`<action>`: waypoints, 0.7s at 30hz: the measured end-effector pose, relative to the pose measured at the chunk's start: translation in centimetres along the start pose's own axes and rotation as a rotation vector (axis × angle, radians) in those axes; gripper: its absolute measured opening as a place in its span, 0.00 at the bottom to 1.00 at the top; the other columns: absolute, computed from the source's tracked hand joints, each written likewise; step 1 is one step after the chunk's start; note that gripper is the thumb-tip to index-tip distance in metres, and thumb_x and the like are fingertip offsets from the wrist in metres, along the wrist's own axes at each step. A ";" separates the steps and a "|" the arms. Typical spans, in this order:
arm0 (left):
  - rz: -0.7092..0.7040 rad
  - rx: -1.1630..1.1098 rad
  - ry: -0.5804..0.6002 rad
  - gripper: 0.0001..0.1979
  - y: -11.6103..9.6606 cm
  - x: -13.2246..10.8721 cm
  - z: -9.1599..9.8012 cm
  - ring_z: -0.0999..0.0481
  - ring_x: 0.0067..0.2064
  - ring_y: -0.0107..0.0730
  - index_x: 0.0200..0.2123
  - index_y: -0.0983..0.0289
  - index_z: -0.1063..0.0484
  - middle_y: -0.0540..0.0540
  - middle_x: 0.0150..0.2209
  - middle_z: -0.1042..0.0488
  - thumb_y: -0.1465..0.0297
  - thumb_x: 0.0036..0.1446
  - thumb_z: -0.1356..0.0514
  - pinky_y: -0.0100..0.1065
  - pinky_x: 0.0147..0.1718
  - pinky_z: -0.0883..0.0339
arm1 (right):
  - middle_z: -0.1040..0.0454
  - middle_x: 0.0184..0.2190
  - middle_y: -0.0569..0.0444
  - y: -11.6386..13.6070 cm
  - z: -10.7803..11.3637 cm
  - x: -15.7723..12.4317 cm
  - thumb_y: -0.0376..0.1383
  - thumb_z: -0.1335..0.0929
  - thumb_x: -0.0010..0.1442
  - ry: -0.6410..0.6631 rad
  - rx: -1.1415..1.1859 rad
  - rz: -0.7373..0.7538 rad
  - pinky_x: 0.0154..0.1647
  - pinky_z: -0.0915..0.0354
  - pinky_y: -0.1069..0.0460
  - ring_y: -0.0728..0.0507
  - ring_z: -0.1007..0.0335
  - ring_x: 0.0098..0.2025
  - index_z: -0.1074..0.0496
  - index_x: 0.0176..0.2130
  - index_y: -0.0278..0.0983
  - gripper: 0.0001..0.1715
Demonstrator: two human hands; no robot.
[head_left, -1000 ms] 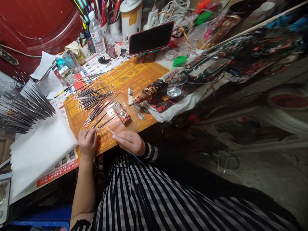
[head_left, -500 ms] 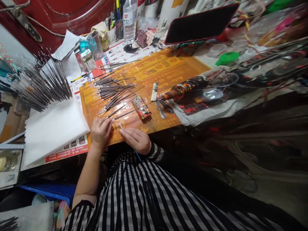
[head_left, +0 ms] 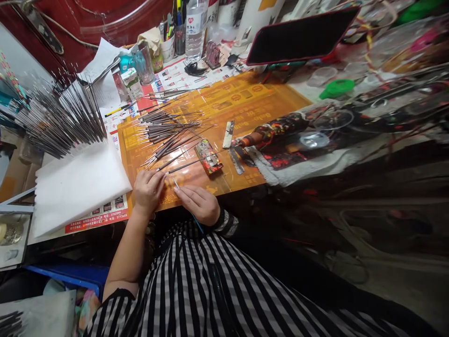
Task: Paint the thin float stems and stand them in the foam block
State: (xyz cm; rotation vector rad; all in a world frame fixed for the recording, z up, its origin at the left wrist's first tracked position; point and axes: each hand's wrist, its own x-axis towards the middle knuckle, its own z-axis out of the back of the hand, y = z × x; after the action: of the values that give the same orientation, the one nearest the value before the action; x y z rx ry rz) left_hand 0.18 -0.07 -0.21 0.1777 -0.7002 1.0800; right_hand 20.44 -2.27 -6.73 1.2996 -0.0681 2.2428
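Note:
My left hand [head_left: 149, 189] is closed at the desk's front edge. Its fingertips pinch the near end of a thin dark rod on a wire [head_left: 184, 165]. The rod's far part reaches a small paint-smeared block [head_left: 209, 158]. Close by on the right, my right hand [head_left: 199, 203] is closed around a slim tool [head_left: 176, 182] with a pale tip and a blue tail under the palm; its exact kind is unclear. The tip points at the rod's near end; whether they touch I cannot tell. A pile of similar dark rods [head_left: 164, 131] lies beyond my hands.
White foam [head_left: 80, 187] at left stands near many upright rods [head_left: 70, 117]. An orange sheet [head_left: 245, 100] covers the desk. A paint-stained handled tool [head_left: 277, 128] lies right, beneath a dark screen [head_left: 301, 37]. A water bottle [head_left: 195, 30] and a glass [head_left: 143, 63] stand behind.
The view has shifted slightly. Both hands keep nearly the same place and grip, with little visible movement of the rod or the slim tool.

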 end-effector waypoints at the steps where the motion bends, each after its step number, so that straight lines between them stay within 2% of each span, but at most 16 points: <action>1: 0.003 -0.001 0.004 0.09 0.0 0.0 0.0 0.25 0.41 0.35 0.42 0.61 0.23 0.57 0.37 0.22 0.67 0.68 0.43 0.38 0.42 0.33 | 0.20 0.50 0.42 0.0 0.0 0.0 0.27 0.35 0.68 0.001 0.008 -0.003 0.55 0.24 0.43 0.38 0.23 0.54 0.36 0.66 0.34 0.28; 21: -0.002 0.002 -0.008 0.09 0.0 0.0 -0.1 0.25 0.41 0.36 0.41 0.61 0.23 0.57 0.37 0.22 0.66 0.68 0.43 0.38 0.42 0.32 | 0.20 0.50 0.40 0.0 -0.1 0.0 0.26 0.35 0.67 -0.019 0.041 0.002 0.54 0.24 0.43 0.38 0.24 0.54 0.36 0.67 0.32 0.30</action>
State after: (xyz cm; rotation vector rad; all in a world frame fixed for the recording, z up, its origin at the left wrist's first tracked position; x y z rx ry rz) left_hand 0.23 -0.05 -0.25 0.1845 -0.7056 1.0783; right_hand 20.36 -2.21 -6.85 1.3426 -0.0308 2.2443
